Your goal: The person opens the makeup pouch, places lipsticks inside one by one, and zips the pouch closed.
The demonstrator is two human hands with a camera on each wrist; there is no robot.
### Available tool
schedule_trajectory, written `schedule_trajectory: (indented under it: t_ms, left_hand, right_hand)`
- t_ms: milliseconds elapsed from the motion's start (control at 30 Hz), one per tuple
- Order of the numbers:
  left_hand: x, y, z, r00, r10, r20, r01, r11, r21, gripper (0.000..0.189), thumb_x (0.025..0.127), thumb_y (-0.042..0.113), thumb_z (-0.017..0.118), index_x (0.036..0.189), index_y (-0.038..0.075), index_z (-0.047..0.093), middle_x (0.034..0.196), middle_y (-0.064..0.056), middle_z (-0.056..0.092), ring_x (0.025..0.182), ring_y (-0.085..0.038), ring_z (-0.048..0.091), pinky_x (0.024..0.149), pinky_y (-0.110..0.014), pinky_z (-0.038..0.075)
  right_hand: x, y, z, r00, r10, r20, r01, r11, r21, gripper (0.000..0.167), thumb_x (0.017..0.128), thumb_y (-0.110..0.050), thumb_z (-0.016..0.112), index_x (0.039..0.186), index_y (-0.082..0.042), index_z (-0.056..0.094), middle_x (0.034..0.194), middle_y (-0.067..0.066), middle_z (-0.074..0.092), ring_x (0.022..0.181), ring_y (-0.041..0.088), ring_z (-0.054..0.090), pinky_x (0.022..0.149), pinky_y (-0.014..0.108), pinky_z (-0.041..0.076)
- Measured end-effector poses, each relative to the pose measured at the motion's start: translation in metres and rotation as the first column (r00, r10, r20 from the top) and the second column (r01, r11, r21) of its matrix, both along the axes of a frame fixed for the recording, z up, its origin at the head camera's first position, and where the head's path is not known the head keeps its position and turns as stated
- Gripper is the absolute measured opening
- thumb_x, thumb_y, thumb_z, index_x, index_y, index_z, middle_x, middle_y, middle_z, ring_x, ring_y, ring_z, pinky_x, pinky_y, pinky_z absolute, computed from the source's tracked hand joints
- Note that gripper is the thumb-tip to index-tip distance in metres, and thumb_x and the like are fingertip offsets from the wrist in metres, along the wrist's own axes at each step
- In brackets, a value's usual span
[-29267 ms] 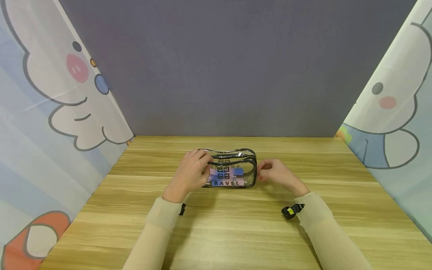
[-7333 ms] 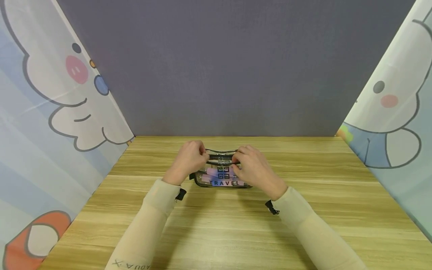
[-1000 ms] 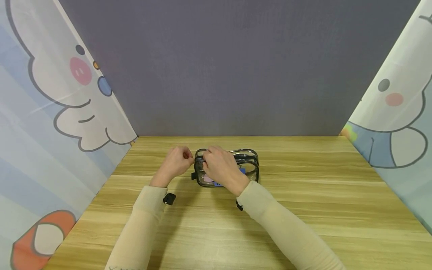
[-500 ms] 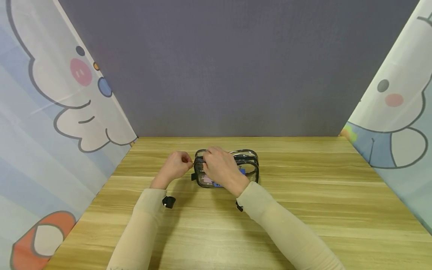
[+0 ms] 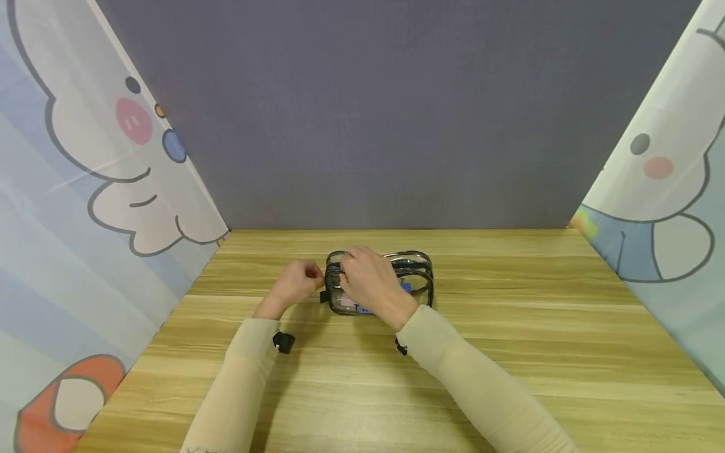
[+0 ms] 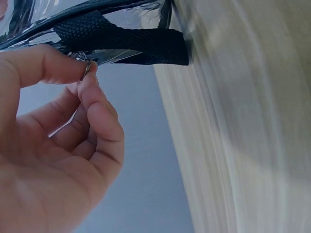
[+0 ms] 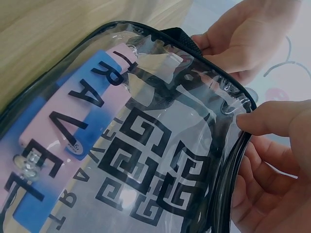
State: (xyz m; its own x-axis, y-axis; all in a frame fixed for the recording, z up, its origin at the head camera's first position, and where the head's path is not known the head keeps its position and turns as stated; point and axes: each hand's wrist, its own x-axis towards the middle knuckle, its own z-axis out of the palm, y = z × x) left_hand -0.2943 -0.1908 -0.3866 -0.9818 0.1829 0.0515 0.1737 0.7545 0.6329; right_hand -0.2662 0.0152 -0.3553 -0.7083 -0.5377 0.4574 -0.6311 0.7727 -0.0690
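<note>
A clear travel pouch (image 5: 420,274) with black piping and black print stands on the table. My left hand (image 5: 294,284) is at its left end, thumb and forefinger pinching a small metal zipper pull (image 6: 86,70). Just beside those fingertips, a black webbing loop (image 6: 155,44) sticks out from the pouch's end. My right hand (image 5: 370,280) grips the pouch's upper edge left of its middle, with the thumb (image 7: 262,119) on the clear front panel. Pink and blue pieces (image 7: 95,119) lie inside, seen through the plastic. From the head view, my right hand hides much of the front.
The pouch rests on a wood-grain table (image 5: 510,352). Behind rises a grey panel (image 5: 391,126). Cartoon-printed curtains (image 5: 62,207) hang along both sides. A small black device (image 5: 284,342) sits at my left wrist.
Over the last second my left hand has come slightly down and nearer to me, while my right hand holds still. Earlier, both hands were at the pouch's top; before that, my right hand was at its right end.
</note>
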Motion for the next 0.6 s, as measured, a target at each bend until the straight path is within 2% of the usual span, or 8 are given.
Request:
schedule_trajectory:
  t_ms: [267, 600]
  left_hand:
    - [-0.0015, -0.0007, -0.0067, 1.000, 0.003, 0.018, -0.004, 0.999, 0.034, 0.006, 0.091, 0.007, 0.065, 0.090, 0.004, 0.070, 0.082, -0.006, 0.065, 0.074, -0.021, 0.057, 0.067, -0.034, 0.048]
    - [-0.0011, 0.0014, -0.0073, 1.000, 0.007, 0.017, -0.008, 0.999, 0.044, 0.008, 0.093, 0.009, 0.065, 0.092, 0.005, 0.072, 0.085, -0.006, 0.067, 0.076, -0.021, 0.058, 0.070, -0.036, 0.049]
  right_hand:
    - [0.0007, 0.0005, -0.0005, 1.000, 0.001, -0.014, 0.000, 1.000, 0.001, 0.009, 0.093, -0.017, 0.073, 0.096, -0.009, 0.075, 0.097, 0.005, 0.069, 0.086, 0.020, 0.066, 0.066, 0.033, 0.057]
    - [0.0009, 0.0045, 0.0008, 1.000, -0.004, -0.002, 0.004, 1.000, 0.001, 0.010, 0.094, -0.018, 0.071, 0.098, -0.009, 0.075, 0.095, 0.005, 0.068, 0.084, 0.020, 0.066, 0.063, 0.033, 0.056]
